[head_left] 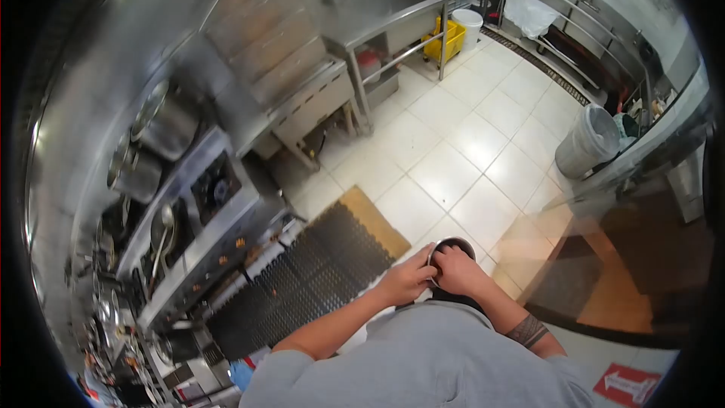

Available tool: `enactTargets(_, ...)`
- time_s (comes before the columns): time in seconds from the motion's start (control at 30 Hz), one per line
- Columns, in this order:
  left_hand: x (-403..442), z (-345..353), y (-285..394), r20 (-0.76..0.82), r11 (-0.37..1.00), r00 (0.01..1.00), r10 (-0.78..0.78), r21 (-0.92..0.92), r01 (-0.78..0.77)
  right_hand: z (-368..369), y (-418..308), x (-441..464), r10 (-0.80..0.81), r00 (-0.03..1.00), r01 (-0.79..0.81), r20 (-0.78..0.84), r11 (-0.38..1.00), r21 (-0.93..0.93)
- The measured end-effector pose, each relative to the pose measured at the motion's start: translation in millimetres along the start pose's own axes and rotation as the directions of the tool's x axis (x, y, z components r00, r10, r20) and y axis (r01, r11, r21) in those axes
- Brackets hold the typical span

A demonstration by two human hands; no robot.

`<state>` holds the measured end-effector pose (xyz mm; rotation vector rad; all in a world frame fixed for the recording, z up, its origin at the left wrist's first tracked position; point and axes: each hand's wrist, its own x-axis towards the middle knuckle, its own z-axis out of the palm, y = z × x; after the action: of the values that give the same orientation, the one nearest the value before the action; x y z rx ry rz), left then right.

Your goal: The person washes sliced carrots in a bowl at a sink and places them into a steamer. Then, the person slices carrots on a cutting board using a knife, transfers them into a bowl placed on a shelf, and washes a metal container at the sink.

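Observation:
A round metal container (463,242) with a dark inside is held close to my body, just beyond the grey shirt. My left hand (408,278) grips its left side, fingers wrapped at the rim. Over the opening lies my right hand (459,270), its fingers reaching down inside the container. The fingertips are hidden in there, so what they touch or hold does not show.
A stove (249,204) with pots (168,125) stands at left, a black mat (310,279) before it. Farther back are a metal sink (393,11), a yellow bucket (445,41) and a grey bin (587,143). A transparent panel edge (604,336) runs along the right.

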<state>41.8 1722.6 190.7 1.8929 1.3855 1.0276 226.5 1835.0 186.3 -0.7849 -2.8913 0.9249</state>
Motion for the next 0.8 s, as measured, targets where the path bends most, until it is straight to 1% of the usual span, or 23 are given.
enactTargets(0.03,30.1,-8.1,-16.5,0.002,0.999,0.999,0.042,0.024,-0.042,-13.6,17.6,22.6,0.034,0.999,-0.035,-0.027,0.999,-0.027)
enactTargets(0.1,87.4,-20.5,-49.0,0.045,1.0,0.999,-0.004,0.01,0.003,-34.8,59.6,66.3,0.051,0.997,-0.053,-0.063,0.998,-0.035)
enactTargets(0.17,144.9,-29.4,-89.5,0.042,0.999,0.999,0.02,-0.037,-0.019,-66.5,96.3,112.4,0.084,0.996,-0.084,-0.009,0.994,-0.068)
enactTargets(0.2,170.1,-28.2,-120.2,0.073,0.993,0.996,-0.042,-0.109,0.05,-84.9,116.8,138.6,0.051,0.999,-0.05,0.01,0.994,-0.096)
enactTargets(0.23,198.6,-40.6,-124.8,0.051,0.993,0.995,-0.083,-0.078,0.087,-99.3,139.4,166.0,0.032,0.999,-0.029,0.043,0.997,-0.078)
enactTargets(0.3,251.8,-69.0,-139.2,0.018,0.981,0.984,-0.175,-0.079,0.176,-165.8,153.3,219.3,0.119,0.957,-0.12,0.264,0.993,-0.015)
enactTargets(0.33,278.4,-81.0,-154.8,0.009,0.984,0.987,-0.162,-0.067,0.162,-190.4,168.6,251.0,0.112,0.962,-0.109,0.249,0.994,-0.024)
enactTargets(0.4,319.8,-106.3,-186.7,-0.041,0.97,0.969,-0.243,-0.025,0.242,-226.3,195.1,314.3,0.058,0.894,-0.065,0.444,0.998,0.001)
enactTargets(0.43,341.8,-125.3,-191.3,-0.066,0.968,0.966,-0.249,-0.032,0.248,-239.5,203.6,344.1,0.049,0.889,-0.047,0.456,0.999,-0.014)
enactTargets(0.47,365.4,-147.4,-191.8,-0.089,0.947,0.943,-0.322,-0.035,0.32,-251.3,211.9,373.9,-0.059,0.935,0.073,0.351,0.997,-0.027)
enactTargets(0.5,386.7,-165.1,-197.9,-0.114,0.92,0.913,-0.392,-0.047,0.389,-262.3,221.5,404.1,-0.175,0.953,0.193,0.249,0.98,-0.052)
enactTargets(0.53,404.9,-177.3,-211.6,-0.206,0.917,0.902,-0.38,0.043,0.397,-270.5,233.2,436.7,-0.224,0.948,0.234,0.228,0.972,-0.021)
enactTargets(0.57,424.1,-190.9,-224.1,-0.235,0.915,0.891,-0.387,0.022,0.403,-286.5,233.6,468.4,-0.271,0.941,0.275,0.203,0.961,0.012)
enactTargets(0.6,442.9,-206.1,-237.4,-0.29,0.906,0.87,-0.399,0.022,0.422,-304.8,236.0,500.7,-0.218,0.918,0.217,0.331,0.975,0.043)
enactTargets(0.63,460.8,-221.6,-255.4,-0.34,0.897,0.847,-0.408,0.024,0.442,-314.3,245.5,533.9,-0.227,0.909,0.231,0.349,0.973,0.031)
enactTargets(0.7,494.6,-249.8,-298.0,-0.382,0.896,0.827,-0.412,-0.005,0.444,-324.4,267.4,598.4,-0.344,0.899,0.302,0.269,0.935,0.186)
enactTargets(0.77,536.5,-287.3,-330.3,-0.388,0.887,0.826,-0.408,0.047,0.46,-335.6,285.2,661.1,-0.319,0.894,0.28,0.315,0.946,0.164)
enactTargets(0.8,557.3,-307.9,-351.5,-0.353,0.87,0.827,-0.437,0.068,0.489,-345.6,292.0,692.1,-0.303,0.905,0.26,0.299,0.95,0.175)
